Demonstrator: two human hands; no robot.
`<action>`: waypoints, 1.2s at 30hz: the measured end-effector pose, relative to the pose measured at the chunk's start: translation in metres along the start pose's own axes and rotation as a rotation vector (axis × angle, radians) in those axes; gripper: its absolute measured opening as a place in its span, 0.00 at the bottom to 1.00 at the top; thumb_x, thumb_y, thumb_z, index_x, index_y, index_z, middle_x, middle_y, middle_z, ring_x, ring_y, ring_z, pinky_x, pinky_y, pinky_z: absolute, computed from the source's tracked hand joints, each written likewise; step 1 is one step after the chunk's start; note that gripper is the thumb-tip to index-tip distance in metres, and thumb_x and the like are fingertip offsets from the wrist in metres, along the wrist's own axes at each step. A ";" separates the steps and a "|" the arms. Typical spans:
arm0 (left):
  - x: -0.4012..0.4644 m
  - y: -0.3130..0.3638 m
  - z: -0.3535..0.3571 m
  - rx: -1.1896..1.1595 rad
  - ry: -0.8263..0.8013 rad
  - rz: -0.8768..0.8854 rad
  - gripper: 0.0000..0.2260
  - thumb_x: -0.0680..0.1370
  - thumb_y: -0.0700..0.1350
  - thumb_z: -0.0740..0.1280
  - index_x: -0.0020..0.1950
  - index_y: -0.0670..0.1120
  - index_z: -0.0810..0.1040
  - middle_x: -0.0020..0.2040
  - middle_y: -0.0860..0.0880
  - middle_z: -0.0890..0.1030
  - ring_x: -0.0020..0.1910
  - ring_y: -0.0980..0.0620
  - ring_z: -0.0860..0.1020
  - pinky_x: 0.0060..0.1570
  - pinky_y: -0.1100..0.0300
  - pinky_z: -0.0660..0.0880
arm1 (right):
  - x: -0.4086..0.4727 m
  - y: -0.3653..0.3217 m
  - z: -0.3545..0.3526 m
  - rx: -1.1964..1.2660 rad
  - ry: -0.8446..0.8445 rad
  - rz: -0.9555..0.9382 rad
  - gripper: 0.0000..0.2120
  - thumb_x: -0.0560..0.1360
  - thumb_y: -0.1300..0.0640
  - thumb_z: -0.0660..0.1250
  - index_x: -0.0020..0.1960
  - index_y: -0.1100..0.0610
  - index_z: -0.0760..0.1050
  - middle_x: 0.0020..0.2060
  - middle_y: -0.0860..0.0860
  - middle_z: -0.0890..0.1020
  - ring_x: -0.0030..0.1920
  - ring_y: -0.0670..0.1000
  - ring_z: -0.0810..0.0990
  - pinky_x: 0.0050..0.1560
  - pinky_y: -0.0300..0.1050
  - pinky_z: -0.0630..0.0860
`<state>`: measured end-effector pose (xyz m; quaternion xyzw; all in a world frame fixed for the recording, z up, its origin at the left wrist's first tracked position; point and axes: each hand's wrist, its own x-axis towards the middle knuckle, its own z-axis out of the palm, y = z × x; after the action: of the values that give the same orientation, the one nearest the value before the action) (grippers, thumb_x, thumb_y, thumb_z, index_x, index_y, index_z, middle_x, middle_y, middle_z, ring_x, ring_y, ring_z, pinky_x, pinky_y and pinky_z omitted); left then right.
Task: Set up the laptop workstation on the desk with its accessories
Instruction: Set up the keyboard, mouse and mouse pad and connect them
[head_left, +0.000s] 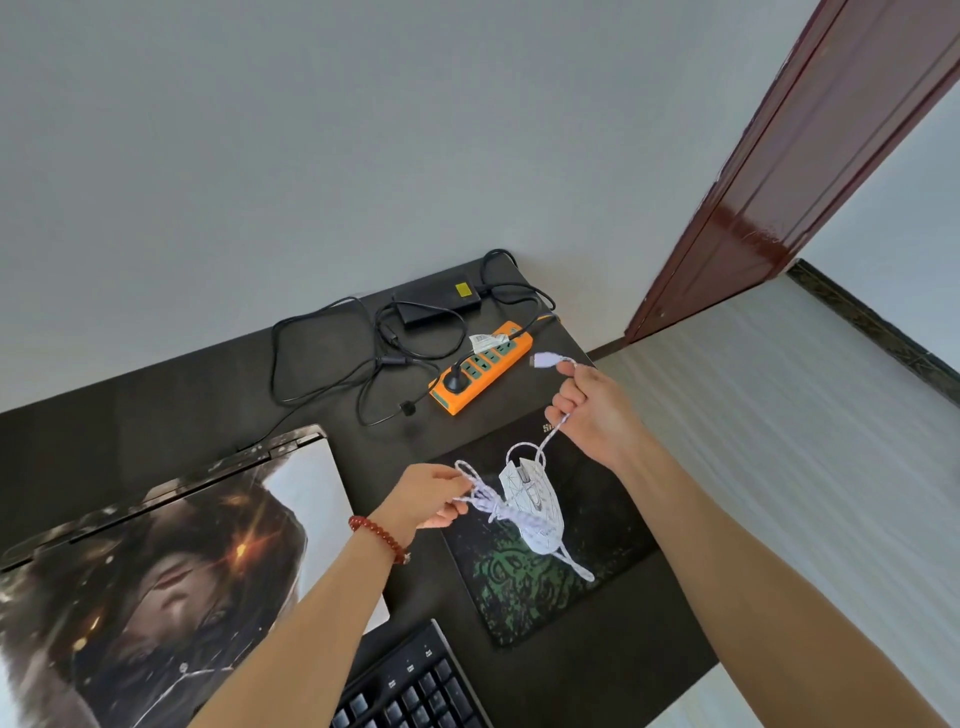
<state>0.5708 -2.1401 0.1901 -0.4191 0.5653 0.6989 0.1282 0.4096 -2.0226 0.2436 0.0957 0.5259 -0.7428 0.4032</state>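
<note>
- Head view: right hand (597, 410) raised over the dark worktop (156, 395), grip clenched on the white braided cable (550, 436) near its plug end; USB plug (543, 359) sticks out just past the fingers, pointing left.
- Left hand (431, 493) lower and left of the right grip, fingers pinched on a tangled bunch of the same cable; red bead bracelet (379, 538) on that wrist.
- White mouse (535, 509) just right of the left grip, below the right grip, bundled in cable loops; it sits over the mouse pad (519, 582), cannot tell if it rests on it or is lifted a bit.
- Mouse pad black with green pattern, flat on the worktop under both grips.
- Closed laptop (156, 571) with printed picture on lid lies left of the left grip, under the left forearm's edge.
- Black keyboard (415, 686) near the bottom edge, between the two forearms, partly cut off.
- Orange power strip (483, 371) beyond the grips, just left of the USB plug; a black plug is seated in its near end.
- Black power adapter (436, 304) further back with its black cords (322, 358) looped loosely across the worktop, well apart from the left grip.
- Grey wall behind; dark red door frame (805, 156) to the right of the right grip.
</note>
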 end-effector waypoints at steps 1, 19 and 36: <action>0.001 0.004 0.004 -0.089 0.014 -0.009 0.10 0.78 0.37 0.62 0.37 0.40 0.76 0.26 0.45 0.73 0.16 0.58 0.63 0.21 0.69 0.62 | -0.002 -0.003 0.000 0.006 -0.034 -0.004 0.12 0.82 0.59 0.50 0.48 0.57 0.72 0.21 0.48 0.63 0.22 0.46 0.60 0.31 0.42 0.61; 0.009 -0.041 0.021 0.665 0.434 0.044 0.18 0.75 0.44 0.60 0.65 0.51 0.71 0.66 0.46 0.70 0.66 0.43 0.66 0.64 0.47 0.66 | -0.019 0.110 -0.056 -1.691 0.177 -0.115 0.32 0.68 0.39 0.69 0.59 0.60 0.62 0.55 0.54 0.73 0.56 0.56 0.76 0.52 0.49 0.73; 0.004 -0.076 0.015 1.029 0.302 0.255 0.18 0.79 0.50 0.57 0.69 0.51 0.67 0.73 0.52 0.64 0.74 0.53 0.57 0.68 0.50 0.60 | -0.005 0.084 -0.063 -1.881 0.444 -0.779 0.16 0.77 0.52 0.57 0.35 0.58 0.74 0.28 0.54 0.77 0.28 0.57 0.75 0.32 0.47 0.66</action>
<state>0.6121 -2.1030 0.1354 -0.3262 0.8923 0.2745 0.1483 0.4539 -1.9768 0.1604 -0.2992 0.9492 -0.0775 -0.0585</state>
